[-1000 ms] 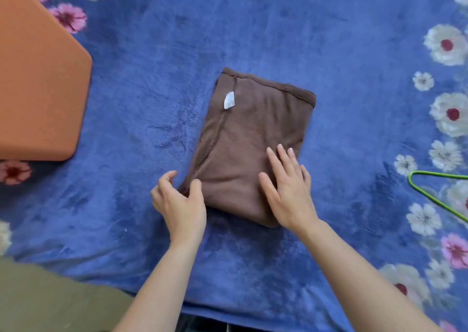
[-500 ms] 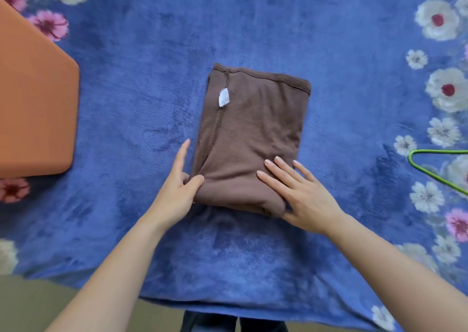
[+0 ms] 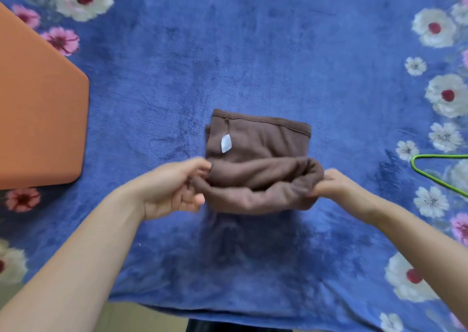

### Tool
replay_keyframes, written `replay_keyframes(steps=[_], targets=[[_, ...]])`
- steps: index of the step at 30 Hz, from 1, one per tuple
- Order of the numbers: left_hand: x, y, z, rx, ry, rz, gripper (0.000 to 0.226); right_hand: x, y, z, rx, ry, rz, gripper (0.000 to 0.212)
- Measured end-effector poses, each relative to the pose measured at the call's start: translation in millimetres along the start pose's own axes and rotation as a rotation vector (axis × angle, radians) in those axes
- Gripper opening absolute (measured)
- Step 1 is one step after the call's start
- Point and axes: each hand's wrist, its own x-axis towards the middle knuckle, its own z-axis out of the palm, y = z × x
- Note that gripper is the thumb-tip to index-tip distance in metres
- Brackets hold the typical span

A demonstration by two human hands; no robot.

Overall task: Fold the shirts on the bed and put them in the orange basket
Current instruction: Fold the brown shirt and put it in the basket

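A brown shirt (image 3: pixel 258 139) with a small white label lies folded in the middle of the blue flowered blanket (image 3: pixel 253 40). Its near edge is lifted and curled over toward the far edge. My left hand (image 3: pixel 174 187) pinches the near left corner of the shirt. My right hand (image 3: pixel 334 185) pinches the near right corner. The orange basket (image 3: pixel 38 119) stands at the left edge of the view, a little beyond my left hand; only its side shows.
A green wire hanger (image 3: pixel 440 172) lies on the blanket at the right edge. The bed's near edge runs along the bottom of the view, with floor below it.
Both hands went from lying on the shirt's near end to gripping its two near corners. The near edge is now lifted off the blanket and folding away from me.
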Motion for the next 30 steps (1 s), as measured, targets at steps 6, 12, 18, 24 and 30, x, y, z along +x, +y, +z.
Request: replay_keyframes(steps=[6,12,18,24,30], targets=[[45.7,36.0,10.3,-0.067,0.364,0.180,0.034,53.0,-5.7,-15.5,0.296,0.413,0.225,0.028],[80.2,-1.9,43.0,0.658,0.730,0.408,0.042,66.0,1.7,11.4,0.185,0.783,0.060,0.032],[91.6,5.5,36.4,0.473,0.881,0.823,0.045,77.1,0.5,10.6,0.033,1.061,0.055,0.050],[100.3,8.8,6.4,0.460,0.907,0.714,0.041,79.9,4.5,17.6,-0.012,1.047,0.109,0.045],[69.4,-54.7,26.9,0.280,0.863,0.714,0.029,61.9,18.5,21.6,0.080,1.070,0.139,0.044]])
